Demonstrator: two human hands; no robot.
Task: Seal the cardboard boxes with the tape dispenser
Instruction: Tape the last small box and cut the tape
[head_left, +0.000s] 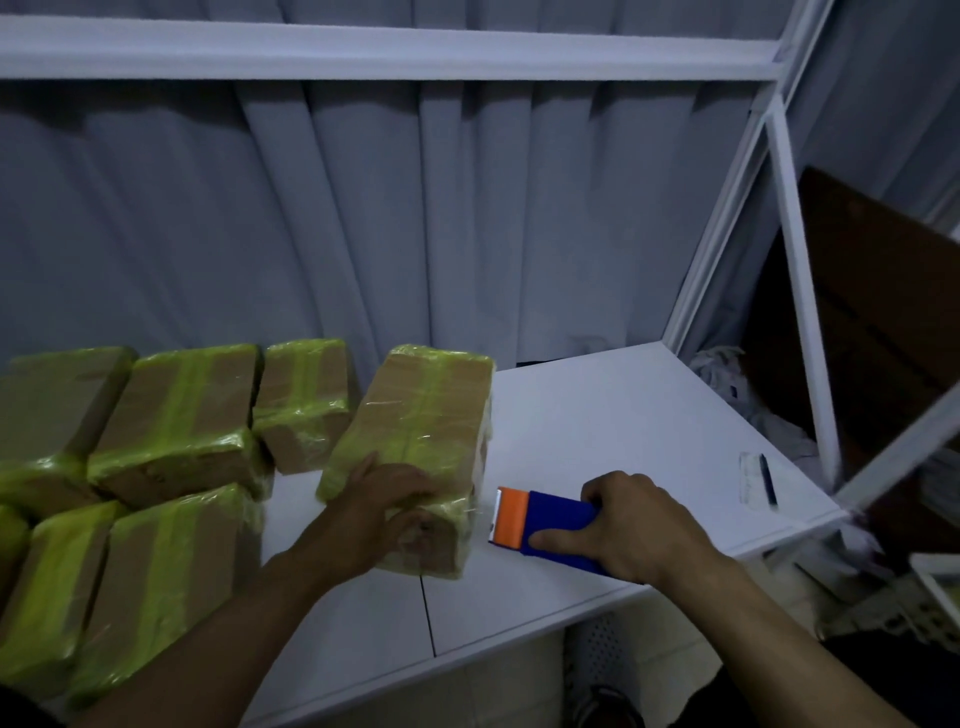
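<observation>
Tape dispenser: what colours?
The tape dispenser has a blue body and an orange front end, seen best in the head view.

A cluster of boxes (171, 415) fills the surface's (597, 415) left, with one cardboard box (415, 441) just right of it. The tape dispenser (550, 525) is right of that box, a pen (768, 480) farther right, a curtain (363, 208) behind.

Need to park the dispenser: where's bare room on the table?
Largest bare patch: white table behind the tape dispenser, bordered by the box under the left hand, the curtain, and the pen and slip at the right. A smaller strip runs along the front edge. The left is crowded with taped boxes.
</observation>
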